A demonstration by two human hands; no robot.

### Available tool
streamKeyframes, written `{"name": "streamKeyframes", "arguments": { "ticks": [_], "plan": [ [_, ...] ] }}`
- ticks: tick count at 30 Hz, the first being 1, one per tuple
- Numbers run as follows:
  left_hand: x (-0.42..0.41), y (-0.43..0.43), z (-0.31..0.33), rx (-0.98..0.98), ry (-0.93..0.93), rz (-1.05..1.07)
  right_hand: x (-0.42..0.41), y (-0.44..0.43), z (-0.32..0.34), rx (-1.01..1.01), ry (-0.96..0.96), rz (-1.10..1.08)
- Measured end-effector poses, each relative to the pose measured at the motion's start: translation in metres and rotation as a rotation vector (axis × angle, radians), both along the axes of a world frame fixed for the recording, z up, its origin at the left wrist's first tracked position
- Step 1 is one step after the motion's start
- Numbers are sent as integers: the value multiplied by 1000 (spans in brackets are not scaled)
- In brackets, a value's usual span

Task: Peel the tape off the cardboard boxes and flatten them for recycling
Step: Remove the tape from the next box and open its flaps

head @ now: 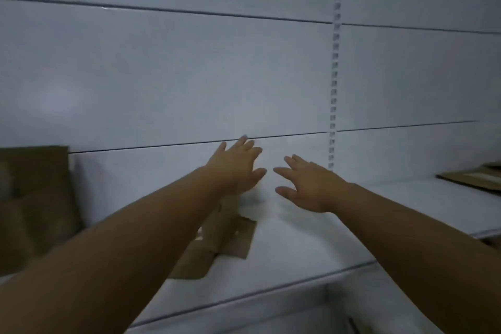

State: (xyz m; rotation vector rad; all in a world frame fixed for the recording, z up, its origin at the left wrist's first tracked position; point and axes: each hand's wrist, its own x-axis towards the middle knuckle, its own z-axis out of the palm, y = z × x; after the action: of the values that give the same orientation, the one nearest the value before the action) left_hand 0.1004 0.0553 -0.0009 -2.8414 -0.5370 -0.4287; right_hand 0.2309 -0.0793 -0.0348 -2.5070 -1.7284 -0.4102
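Cardboard boxes are the job here, and the nearest piece is a flattened brown box lying on the white shelf, towards its front edge and partly hidden under the person's left forearm. Starting at the left end of the shelf, a taller stack of cardboard leans against the back panel, probably parked there out of the way; it is too blurred to say whether tape is left on it. Next comes the left hand, reaching out over the shelf with fingers spread and nothing in it. Just beside it the right hand does the same, palm down, fingers loose and empty. Both seem stretched towards the back of the shelf, perhaps to fetch something, though what is unclear. At the right end, more flat cardboard rests by the edge, likely finished pieces.
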Motion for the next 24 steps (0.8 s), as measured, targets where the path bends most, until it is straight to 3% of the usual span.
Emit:
{"name": "streamKeyframes", "arguments": {
  "ticks": [5,11,19,24],
  "plan": [
    [-107,66,1,-418,-53,365,-60,83,12,-10,38,254],
    [-133,77,-24,-708,-94,287,-93,117,5,-14,63,476],
    [-128,86,-40,-649,-358,197,-85,121,-12,75,-96,445],
    [-132,88,-48,-492,-651,211,-69,109,-11,333,-139,436]
  ]
}}
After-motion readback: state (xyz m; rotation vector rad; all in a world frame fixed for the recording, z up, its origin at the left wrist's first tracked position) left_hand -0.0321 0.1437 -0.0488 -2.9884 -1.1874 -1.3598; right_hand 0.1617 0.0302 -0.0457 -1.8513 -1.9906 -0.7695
